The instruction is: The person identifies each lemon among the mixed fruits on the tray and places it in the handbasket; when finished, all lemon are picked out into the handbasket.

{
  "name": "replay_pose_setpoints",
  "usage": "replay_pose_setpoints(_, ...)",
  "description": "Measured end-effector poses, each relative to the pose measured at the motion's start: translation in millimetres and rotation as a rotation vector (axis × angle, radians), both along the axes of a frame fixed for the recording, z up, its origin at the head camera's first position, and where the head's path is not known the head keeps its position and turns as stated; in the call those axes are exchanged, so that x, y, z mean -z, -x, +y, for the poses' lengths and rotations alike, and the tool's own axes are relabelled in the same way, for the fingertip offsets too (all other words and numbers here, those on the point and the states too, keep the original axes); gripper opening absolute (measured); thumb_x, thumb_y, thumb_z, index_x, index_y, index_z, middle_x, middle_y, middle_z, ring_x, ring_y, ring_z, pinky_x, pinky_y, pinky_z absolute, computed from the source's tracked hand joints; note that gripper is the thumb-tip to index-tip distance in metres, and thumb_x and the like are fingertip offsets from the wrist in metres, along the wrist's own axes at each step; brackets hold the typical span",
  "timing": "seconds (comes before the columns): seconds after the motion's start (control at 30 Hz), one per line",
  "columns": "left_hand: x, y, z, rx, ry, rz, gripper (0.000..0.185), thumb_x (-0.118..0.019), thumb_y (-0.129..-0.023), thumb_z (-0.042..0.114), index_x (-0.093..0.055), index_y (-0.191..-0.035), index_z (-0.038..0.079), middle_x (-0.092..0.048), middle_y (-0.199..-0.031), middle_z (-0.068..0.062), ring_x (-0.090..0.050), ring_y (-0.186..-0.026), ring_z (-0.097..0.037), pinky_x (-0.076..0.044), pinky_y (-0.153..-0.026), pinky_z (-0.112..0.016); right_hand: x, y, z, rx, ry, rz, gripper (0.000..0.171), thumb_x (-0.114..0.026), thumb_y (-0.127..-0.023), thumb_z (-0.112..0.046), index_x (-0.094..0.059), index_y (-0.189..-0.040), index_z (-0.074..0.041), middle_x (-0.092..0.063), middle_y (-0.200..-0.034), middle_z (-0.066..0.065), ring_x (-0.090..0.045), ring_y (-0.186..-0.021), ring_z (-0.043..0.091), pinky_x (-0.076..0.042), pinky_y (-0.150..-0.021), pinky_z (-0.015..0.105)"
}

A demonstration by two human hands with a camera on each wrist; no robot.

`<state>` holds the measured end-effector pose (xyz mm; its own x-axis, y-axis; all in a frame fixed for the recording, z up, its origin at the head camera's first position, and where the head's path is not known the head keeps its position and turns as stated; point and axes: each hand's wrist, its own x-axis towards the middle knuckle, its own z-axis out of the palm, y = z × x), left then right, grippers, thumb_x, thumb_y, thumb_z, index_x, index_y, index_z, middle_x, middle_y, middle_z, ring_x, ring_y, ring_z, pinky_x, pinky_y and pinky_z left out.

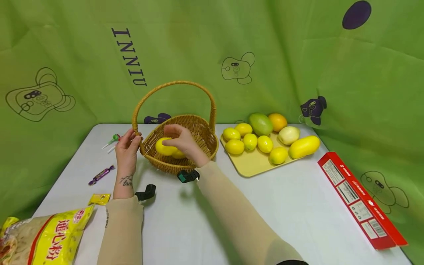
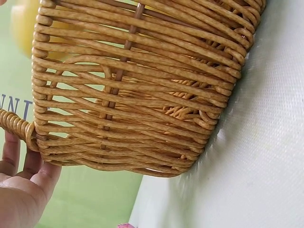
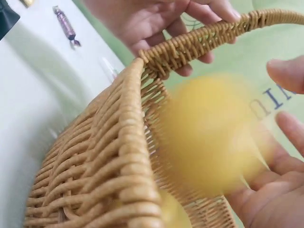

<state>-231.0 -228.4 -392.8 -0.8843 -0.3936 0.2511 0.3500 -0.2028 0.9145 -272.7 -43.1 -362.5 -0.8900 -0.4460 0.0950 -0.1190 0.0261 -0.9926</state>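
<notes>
My left hand [image 1: 127,147] grips the foot of the handle [image 3: 199,45] of a woven wicker basket [image 1: 169,167], at the basket's left side. Over the basket's opening, my right hand [image 1: 186,141] has its fingers and thumb spread apart. Just beside those fingers is a round yellow fruit [image 3: 209,133], blurred in the right wrist view, with the thumb standing clear of it. Another yellow fruit [image 3: 173,211] lies lower inside the basket, partly hidden by the rim. The left wrist view shows the basket's woven side [image 2: 142,95] close up, standing on the white table.
Right of the basket, a yellow tray [image 1: 250,167] bears several lemons, a green mango [image 1: 260,124], an orange fruit [image 1: 277,122] and a long yellow fruit [image 1: 304,147]. A red box [image 1: 361,202] lies far right. Lollipops [image 1: 114,139], a purple candy [image 1: 101,175], a yellow packet [image 1: 99,199] and a pasta bag [image 1: 49,235] lie left.
</notes>
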Motion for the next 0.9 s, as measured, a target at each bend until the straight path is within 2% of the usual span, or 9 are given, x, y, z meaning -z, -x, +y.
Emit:
replay_pose_setpoints(0.1, -0.4, 0.0, 0.5, 0.003, 0.002, 0.0, 0.028, -0.058, -0.09, 0.009, -0.063, -0.117, 0.013, -0.062, -0.093, 0.005, -0.058, -0.088, -0.007, -0.048, -0.078, -0.013, -1.2, -0.9, 5.2, 0.005, 0.049, 0.012, 0.054, -0.068, -0.079, 0.001, -0.048, -0.129, 0.001, -0.049, -0.132, 0.021, -0.045, -0.124, 0.033, -0.045, -0.094, 0.024)
replay_pose_setpoints(0.4, 1.0, -0.4, -0.3, -0.009, 0.01, 0.007, 0.027, -0.058, -0.09, 0.006, -0.064, -0.115, 0.015, -0.063, -0.092, 0.007, -0.06, -0.086, -0.006, -0.048, -0.078, -0.013, -9.5, -5.0, 39.9, 0.053, 0.123, 0.016, 0.051, -0.066, -0.08, 0.004, -0.05, -0.127, -0.001, -0.051, -0.129, 0.02, -0.047, -0.122, 0.034, -0.044, -0.098, 0.031)
replay_pose_setpoints(0.57, 1.6, -2.1, -0.1, -0.011, 0.015, -0.001, 0.027, -0.057, -0.09, 0.007, -0.063, -0.116, 0.014, -0.063, -0.093, 0.007, -0.059, -0.088, -0.008, -0.047, -0.079, -0.013, -14.2, -7.6, 70.7, 0.092, 0.177, 0.046, 0.049, -0.063, -0.08, 0.009, -0.048, -0.126, 0.004, -0.051, -0.128, 0.022, -0.048, -0.12, 0.034, -0.038, -0.104, 0.042)
replay_pose_setpoints(0.7, 0.6, -1.8, 1.1, 0.0, 0.011, 0.001, 0.027, -0.057, -0.09, 0.008, -0.063, -0.117, 0.014, -0.063, -0.092, 0.007, -0.059, -0.088, -0.008, -0.047, -0.08, -0.014, -17.1, -10.9, 103.5, 0.143, 0.212, 0.056, 0.053, -0.061, -0.079, 0.013, -0.043, -0.128, 0.008, -0.051, -0.127, 0.023, -0.047, -0.121, 0.036, -0.036, -0.105, 0.045)
replay_pose_setpoints(0.8, -0.7, -1.7, 2.1, 0.001, 0.003, -0.007, 0.027, -0.057, -0.09, 0.008, -0.063, -0.116, 0.015, -0.063, -0.092, 0.007, -0.059, -0.088, -0.008, -0.047, -0.08, -0.014, -14.8, -12.9, 131.5, 0.205, 0.22, 0.066, 0.054, -0.06, -0.078, 0.014, -0.043, -0.128, 0.009, -0.056, -0.122, 0.016, -0.048, -0.119, 0.034, -0.037, -0.105, 0.044)
replay_pose_setpoints(0.9, -1.8, -2.0, 1.8, -0.004, 0.0, -0.025, 0.029, -0.058, -0.09, 0.009, -0.062, -0.119, 0.014, -0.063, -0.093, 0.007, -0.059, -0.089, -0.008, -0.047, -0.081, -0.014, -8.3, -14.9, 160.2, 0.278, 0.227, 0.085, 0.052, -0.06, -0.078, 0.015, -0.043, -0.127, 0.009, -0.059, -0.114, 0.006, -0.052, -0.114, 0.028, -0.044, -0.099, 0.035)
